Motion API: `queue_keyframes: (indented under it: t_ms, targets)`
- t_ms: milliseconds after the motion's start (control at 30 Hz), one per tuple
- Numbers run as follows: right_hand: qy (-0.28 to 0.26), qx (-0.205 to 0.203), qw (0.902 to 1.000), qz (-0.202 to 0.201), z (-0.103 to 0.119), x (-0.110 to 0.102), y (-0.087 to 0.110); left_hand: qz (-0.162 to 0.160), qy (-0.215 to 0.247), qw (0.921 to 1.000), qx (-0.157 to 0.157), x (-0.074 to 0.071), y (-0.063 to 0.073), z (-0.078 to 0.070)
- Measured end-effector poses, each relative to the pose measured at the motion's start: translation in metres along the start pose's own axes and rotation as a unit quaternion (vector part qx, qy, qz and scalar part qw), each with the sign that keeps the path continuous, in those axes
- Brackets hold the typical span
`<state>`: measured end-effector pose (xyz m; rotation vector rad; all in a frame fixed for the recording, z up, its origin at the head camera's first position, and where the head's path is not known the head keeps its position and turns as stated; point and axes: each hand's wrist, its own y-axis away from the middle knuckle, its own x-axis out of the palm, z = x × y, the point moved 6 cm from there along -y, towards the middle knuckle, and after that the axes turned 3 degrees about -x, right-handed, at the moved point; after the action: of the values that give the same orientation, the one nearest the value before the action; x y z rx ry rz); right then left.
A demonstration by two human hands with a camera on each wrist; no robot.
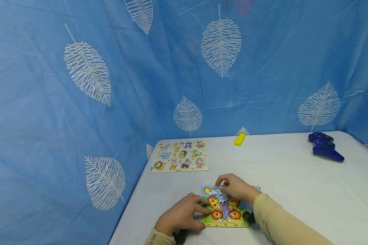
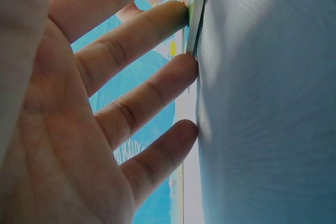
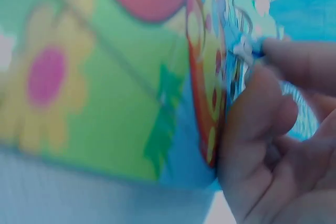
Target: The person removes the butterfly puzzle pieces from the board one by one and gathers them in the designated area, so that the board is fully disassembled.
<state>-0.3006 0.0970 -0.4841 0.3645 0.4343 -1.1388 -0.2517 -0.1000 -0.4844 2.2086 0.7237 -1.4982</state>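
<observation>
A butterfly jigsaw puzzle (image 1: 225, 215) in a bright board lies on the white table in the head view. My left hand (image 1: 184, 213) rests at its left side, fingers spread and nearly straight; in the left wrist view the fingertips (image 2: 184, 66) touch the board's edge and the cloth. Over the top of the board, my right hand (image 1: 235, 187) pinches a blue puzzle piece (image 1: 218, 192) between thumb and finger. Seen from the right wrist, the blue-and-white piece (image 3: 244, 49) is at the fingertips, above the butterfly's wing. Fingers partly hide it.
An animal puzzle board (image 1: 179, 156) lies at the table's back left. Toward the back edge is a yellow block (image 1: 240, 139), and a blue game controller (image 1: 325, 146) sits at the far right. A blue curtain (image 1: 159, 85) with white leaves hangs behind and along the left.
</observation>
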Motion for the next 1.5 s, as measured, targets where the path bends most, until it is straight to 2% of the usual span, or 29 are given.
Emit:
queue_keyframes:
  t_ms: [100, 267, 467, 633, 733, 867, 1033, 1200, 1333, 1500]
  targets:
    - [-0.039, 0.010, 0.9992, 0.001, -0.002, -0.003, 0.000, -0.004, -0.006, 0.9999, 0.008, -0.001, -0.001, 0.000]
    - [-0.057, 0.020, 0.9982, -0.002, -0.003, -0.005, 0.001, -0.004, -0.008, 0.9999, 0.007, -0.002, -0.001, -0.001]
    - [-0.092, 0.029, 0.9953, 0.005, -0.006, -0.007, 0.001, 0.006, 0.000, 0.9999, -0.009, -0.002, -0.002, -0.001]
    - [-0.149, 0.045, 0.9877, 0.008, -0.011, -0.013, 0.001, 0.015, 0.006, 0.9996, -0.025, 0.000, -0.001, -0.001]
    - [-0.186, 0.050, 0.9813, 0.000, -0.012, -0.021, 0.004, 0.014, 0.000, 0.9997, -0.021, 0.000, -0.001, -0.001]
    - [-0.211, 0.047, 0.9763, -0.016, -0.015, -0.046, 0.012, 0.013, -0.001, 0.9997, -0.019, 0.001, -0.001, -0.002]
    - [-0.191, 0.062, 0.9789, -0.037, -0.029, -0.090, 0.030, 0.015, 0.002, 0.9994, -0.030, -0.001, -0.002, -0.001]
    - [-0.133, 0.120, 0.9830, -0.040, -0.061, -0.125, 0.057, 0.017, 0.002, 0.9994, -0.030, -0.003, -0.002, -0.002]
    - [-0.100, 0.141, 0.9846, -0.024, -0.087, -0.138, 0.075, 0.017, -0.002, 0.9994, -0.031, -0.002, -0.002, -0.001]
    - [-0.074, 0.154, 0.9852, -0.015, -0.098, -0.144, 0.086, 0.012, 0.000, 0.9994, -0.034, -0.001, -0.001, 0.000]
